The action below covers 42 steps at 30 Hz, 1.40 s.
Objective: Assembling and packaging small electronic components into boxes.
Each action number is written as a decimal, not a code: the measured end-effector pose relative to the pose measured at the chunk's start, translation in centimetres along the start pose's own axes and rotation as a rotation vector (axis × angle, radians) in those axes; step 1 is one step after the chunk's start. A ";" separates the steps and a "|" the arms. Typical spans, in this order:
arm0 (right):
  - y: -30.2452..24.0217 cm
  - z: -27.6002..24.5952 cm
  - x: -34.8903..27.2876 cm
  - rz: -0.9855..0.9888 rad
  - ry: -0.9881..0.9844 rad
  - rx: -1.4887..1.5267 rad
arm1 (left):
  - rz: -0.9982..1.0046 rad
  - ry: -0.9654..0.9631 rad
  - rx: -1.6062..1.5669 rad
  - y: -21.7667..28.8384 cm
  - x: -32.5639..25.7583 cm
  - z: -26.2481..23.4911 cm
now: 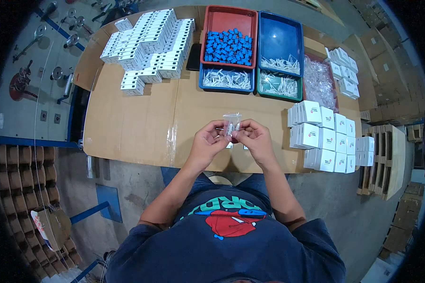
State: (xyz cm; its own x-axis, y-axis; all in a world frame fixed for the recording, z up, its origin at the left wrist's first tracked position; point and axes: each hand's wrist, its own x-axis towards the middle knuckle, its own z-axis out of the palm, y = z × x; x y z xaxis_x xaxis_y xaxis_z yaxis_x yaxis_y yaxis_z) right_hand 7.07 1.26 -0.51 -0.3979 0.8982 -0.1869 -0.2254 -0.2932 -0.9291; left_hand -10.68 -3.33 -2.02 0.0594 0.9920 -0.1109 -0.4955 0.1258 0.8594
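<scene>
Both hands are up at the near edge of the table [127, 122], right at the middle, and here's the focus: a small clear bag [232, 116]. The left hand [208, 141] pinches its left side, thumb against curled fingers; the right hand [256, 139] pinches from the right. A slim white piece [230, 128] shows between the fingertips. This looks like the bag-handling step, loading or closing it, and the next move calls for a steady pinch on the film while the other hand works the top.

Beyond them, white pieces fill the near-left blue tray [203, 87] and the green tray [288, 98]; a heap of clear plastic [320, 82] lies to the right.

Now the tricky bits: fingers cover the bag's lower part, so whether the piece sits inside, I can't tell. Nor can I make out whether the seal is closed. Small white bits [229, 145] peek out beneath the hands, mostly hidden.
</scene>
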 end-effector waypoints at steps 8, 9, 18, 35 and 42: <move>-0.3 -0.2 0.0 0.023 -0.014 -0.056 | 0.038 0.117 0.065 -0.1 0.0 0.1; -0.3 -0.3 -0.1 0.036 -0.029 -0.041 | 0.035 0.137 0.060 -0.2 0.0 0.1; -0.5 0.2 0.0 0.012 0.006 -0.031 | 0.049 0.121 0.093 -0.1 -0.3 0.2; 0.0 0.4 0.1 -0.044 0.090 -0.131 | 0.063 0.122 0.080 -0.1 -0.2 0.3; -0.3 1.0 -0.3 -0.020 0.043 -0.103 | 0.051 0.134 0.075 -0.8 -0.2 -0.3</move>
State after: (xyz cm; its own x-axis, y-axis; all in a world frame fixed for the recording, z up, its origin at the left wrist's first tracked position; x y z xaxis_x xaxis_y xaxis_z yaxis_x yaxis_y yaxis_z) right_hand 6.39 0.72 0.11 -0.3549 0.9176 -0.1792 -0.1397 -0.2416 -0.9603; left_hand -10.58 -3.61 -2.89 -0.0827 0.9884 -0.1276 -0.4285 0.0804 0.9000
